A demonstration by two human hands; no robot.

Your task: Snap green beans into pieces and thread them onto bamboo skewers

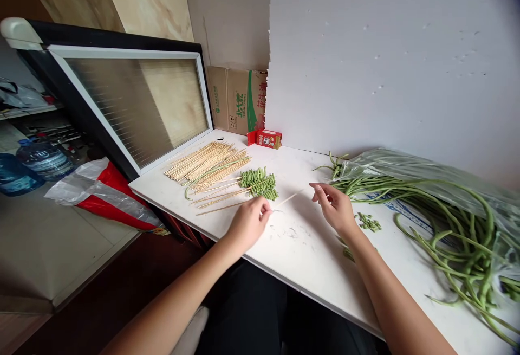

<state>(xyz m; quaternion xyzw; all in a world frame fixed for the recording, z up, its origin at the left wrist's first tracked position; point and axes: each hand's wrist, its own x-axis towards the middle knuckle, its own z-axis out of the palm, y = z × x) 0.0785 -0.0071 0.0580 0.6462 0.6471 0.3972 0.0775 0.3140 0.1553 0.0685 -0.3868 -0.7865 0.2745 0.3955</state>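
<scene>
My left hand (251,220) is closed in a pinch on a thin bamboo skewer (290,198), whose bare end slants up to the right. Just beyond that end is my right hand (336,207), its index finger stretched out and apart from the thumb; I see nothing in it. Several skewers threaded with short green bean pieces (259,182) lie on the white table behind my left hand. Farther back spreads a large pile of bare skewers (207,161), with one long bean across it. Cut bean pieces (369,221) lie beside my right wrist, and others are partly hidden by the forearm.
Long green beans (467,230) spill from a clear plastic bag (406,165) on the right. A small red box (268,139) and a cardboard carton (238,100) stand at the back. A white board (385,68) rises behind, and a framed glass panel (142,105) borders the left.
</scene>
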